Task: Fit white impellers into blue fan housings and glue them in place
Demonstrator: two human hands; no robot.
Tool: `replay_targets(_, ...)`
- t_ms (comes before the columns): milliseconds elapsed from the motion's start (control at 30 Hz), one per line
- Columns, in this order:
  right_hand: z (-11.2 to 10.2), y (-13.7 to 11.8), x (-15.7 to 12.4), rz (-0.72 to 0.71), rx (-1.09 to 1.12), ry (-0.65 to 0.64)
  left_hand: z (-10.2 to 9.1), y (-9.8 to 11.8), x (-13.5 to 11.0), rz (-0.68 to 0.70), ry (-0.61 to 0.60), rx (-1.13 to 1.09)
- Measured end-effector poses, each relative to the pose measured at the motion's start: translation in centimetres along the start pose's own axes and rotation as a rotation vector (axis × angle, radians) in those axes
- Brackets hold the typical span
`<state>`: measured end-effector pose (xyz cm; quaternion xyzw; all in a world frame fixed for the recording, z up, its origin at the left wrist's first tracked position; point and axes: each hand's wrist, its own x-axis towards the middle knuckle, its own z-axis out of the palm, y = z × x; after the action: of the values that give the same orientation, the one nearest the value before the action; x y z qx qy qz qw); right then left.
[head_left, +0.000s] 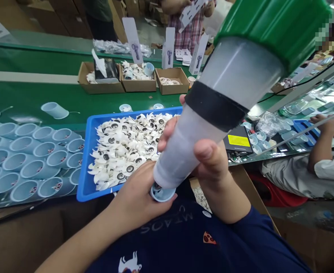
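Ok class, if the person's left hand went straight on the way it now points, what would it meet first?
The left hand would meet the small blue cup first: its fingers already touch it. The frosted tube lies just behind, though depth is hard to judge.

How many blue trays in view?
2. A large tray of white parts sits directly ahead of the person; a smaller tray lies far right by a co-worker's hand. More could be hidden behind the translucent tube.
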<state>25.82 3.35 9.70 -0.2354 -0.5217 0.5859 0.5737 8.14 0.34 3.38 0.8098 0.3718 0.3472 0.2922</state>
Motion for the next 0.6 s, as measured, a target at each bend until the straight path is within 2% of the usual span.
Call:
replay_targets(133, -0.1, 0.3, 0.6, 0.076, -0.059, 0.014, 0.0, 0.6, 0.0, -0.015, -0.013, 0.009)
replay_targets(233, -0.5, 0.4, 0.8, 0.049, -0.051, 0.01, -0.2, 0.5, 0.0, -0.02, -0.047, 0.014)
replay_targets(300, -1.5, 0.2, 0.6, -0.004, -0.057, 0.061, -0.7, -0.9, -0.1, -0.056, -0.096, 0.06)
replay_targets(367, -3.6, -0.2, 0.0, -0.059, -0.119, 0.189, -1.6, -3.5, -0.3, -0.145, -0.087, 0.147)
replay_targets(433, -6.8, -0.2, -0.8, -0.078, -0.268, 0.368, -2.6, -6.7, -0.8, -0.278, 0.044, 0.255)
replay_targets(500, -10.1, 0.1, -2.0, -0.064, -0.463, 0.53, -3.7, -9.5, -1.6, -0.416, 0.264, 0.37)
replay_targets(567, -12.6, 0.9, -3.4, -0.147, -0.675, 0.684, -4.4, -11.4, -2.5, -0.507, 0.441, 0.439)
replay_targets(600, -13.2, 1.4, -4.1, -0.232, -0.811, 0.759, -4.5, -12.0, -2.8, -0.529, 0.489, 0.448)
